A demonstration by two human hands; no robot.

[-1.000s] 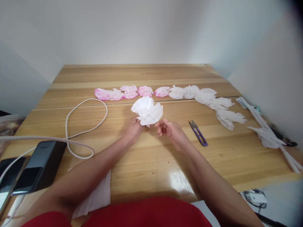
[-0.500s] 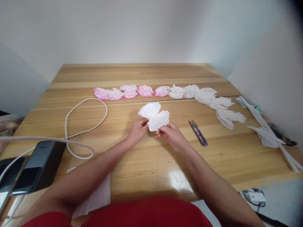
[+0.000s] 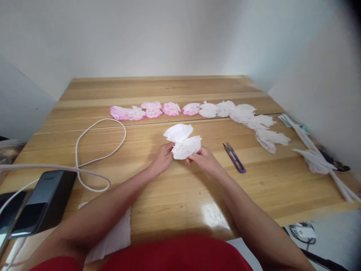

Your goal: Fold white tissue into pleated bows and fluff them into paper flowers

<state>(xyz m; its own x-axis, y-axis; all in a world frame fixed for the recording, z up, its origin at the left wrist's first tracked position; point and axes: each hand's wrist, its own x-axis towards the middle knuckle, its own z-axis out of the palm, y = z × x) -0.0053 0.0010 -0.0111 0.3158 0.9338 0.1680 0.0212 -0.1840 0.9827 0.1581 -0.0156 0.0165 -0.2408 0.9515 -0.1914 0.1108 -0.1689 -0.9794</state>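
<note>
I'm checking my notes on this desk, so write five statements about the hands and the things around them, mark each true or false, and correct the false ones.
1. The left hand and right hand both hold the white paper piece. True.
2. The purple-handled snips are in the right hand. False: they lie on the table, to that hand's right.
3. The pink-tinged blooms lie left of the row of plain white blooms. True.
4. The dark boxy device sits right of the snips. False: it sits at the left, near the left forearm.
5. The snips' tips are apart. True.
</note>
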